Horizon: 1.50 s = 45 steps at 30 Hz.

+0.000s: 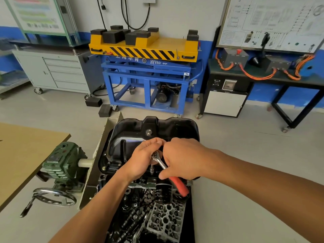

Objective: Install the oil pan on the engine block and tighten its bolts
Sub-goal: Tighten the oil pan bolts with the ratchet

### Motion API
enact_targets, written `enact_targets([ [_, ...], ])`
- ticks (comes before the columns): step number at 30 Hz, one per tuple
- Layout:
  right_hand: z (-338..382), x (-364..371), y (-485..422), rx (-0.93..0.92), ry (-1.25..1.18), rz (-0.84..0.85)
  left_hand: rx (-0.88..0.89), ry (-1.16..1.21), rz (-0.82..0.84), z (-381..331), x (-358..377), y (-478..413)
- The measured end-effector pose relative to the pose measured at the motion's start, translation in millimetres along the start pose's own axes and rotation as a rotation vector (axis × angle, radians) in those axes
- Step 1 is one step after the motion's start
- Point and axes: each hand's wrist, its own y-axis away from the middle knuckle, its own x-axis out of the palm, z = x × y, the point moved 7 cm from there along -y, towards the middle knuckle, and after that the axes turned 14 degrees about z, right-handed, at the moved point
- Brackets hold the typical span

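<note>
The black oil pan [140, 130] sits on the engine block [108, 178], which hangs in a stand below me. A ratchet wrench [162, 163] with a red handle stands on the pan's near rim, its socket extension pointing down onto a bolt. My left hand [142, 160] curls over the ratchet head and steadies it from the left. My right hand [182, 158] grips the handle, whose red end sticks out below my palm. A drain bolt [148, 132] shows in the pan's far wall.
A tray below the block holds a black oil filter [163, 192], a cylinder head [166, 218] and several loose parts. The stand's green gearbox [63, 163] and handwheel [54, 197] are at left, beside a wooden table [22, 155]. A yellow-and-blue lift cart [145, 67] stands beyond.
</note>
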Motion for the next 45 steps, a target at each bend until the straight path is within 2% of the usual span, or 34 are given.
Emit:
enact_targets([
  [3, -11.5, -8.1, 0.6, 0.08, 0.103, -0.059, -0.022, -0.005, -0.02, 2.0, -1.9, 1.0],
  [7, -17.0, -15.8, -7.4, 0.14, 0.27, -0.212, 0.023, 0.003, 0.051, -0.4, 3.3, 1.5],
  [9, -15.1, -14.8, -12.9, 0.132, 0.304, -0.229, 0.03, -0.021, 0.08, -2.4, 9.0, 4.0],
  [13, -7.9, -20.3, -24.0, 0.05, 0.309, -0.239, 0.032, -0.092, 0.108, -4.7, 17.8, 8.3],
  [22, -19.7, -21.1, -39.2, -0.208, 0.329, -0.256, 0.054, -0.036, 0.159, -9.0, 15.1, 12.9],
  [24, -25.0, -16.8, -36.5, -0.196, 0.305, -0.261, 0.066, -0.068, 0.126, -8.4, 13.8, 10.6],
  [28, -32.3, -15.3, -19.9, -0.123, 0.23, -0.297, 0.091, -0.071, -0.042, -3.6, -0.5, 12.4],
  [33, -11.6, -5.2, 1.3, -0.138, 0.152, -0.266, 0.096, -0.025, -0.21, -2.3, -11.5, 14.7],
  [35, 2.1, 2.3, 3.6, -0.154, 0.071, -0.238, 0.093, -0.019, -0.217, -2.5, -7.1, 12.1],
  [41, 24.8, 17.0, -11.7, -0.2, -0.191, -0.12, 0.079, -0.021, -0.051, -8.4, 8.0, 9.6],
  [45, 14.6, 12.1, -15.8, -0.15, -0.32, -0.101, 0.042, -0.027, -0.115, -11.9, -4.8, 14.0],
])
